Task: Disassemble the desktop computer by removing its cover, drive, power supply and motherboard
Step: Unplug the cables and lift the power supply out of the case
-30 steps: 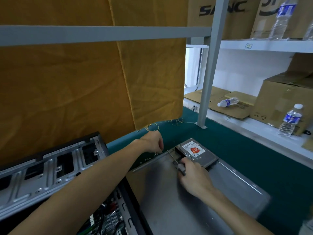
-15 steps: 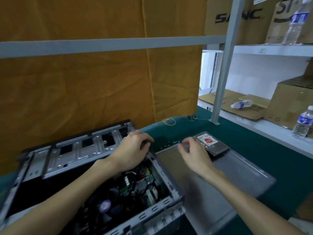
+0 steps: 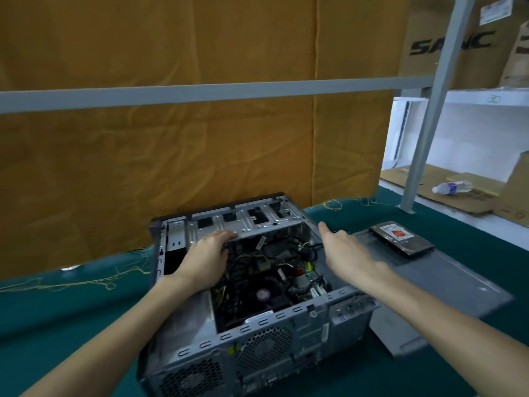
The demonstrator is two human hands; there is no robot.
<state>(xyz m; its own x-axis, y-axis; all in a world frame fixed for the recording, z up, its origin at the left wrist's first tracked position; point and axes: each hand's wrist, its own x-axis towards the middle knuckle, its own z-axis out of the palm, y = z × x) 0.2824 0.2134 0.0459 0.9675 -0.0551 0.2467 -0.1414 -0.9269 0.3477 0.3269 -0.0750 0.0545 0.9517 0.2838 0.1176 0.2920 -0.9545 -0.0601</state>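
Your left hand [image 3: 204, 257] curls over the inner edge of the drive cage [image 3: 246, 222] in the open case [image 3: 257, 319]. Your right hand [image 3: 345, 249] hovers open above the case's right wall. The cover [image 3: 446, 285] lies flat on the green bench [image 3: 71, 305] just right of the case, with the drive [image 3: 400, 237] resting on its far corner.

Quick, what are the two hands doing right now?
Left hand: grips the drive cage edge.
Right hand: open, holding nothing, above the computer case.
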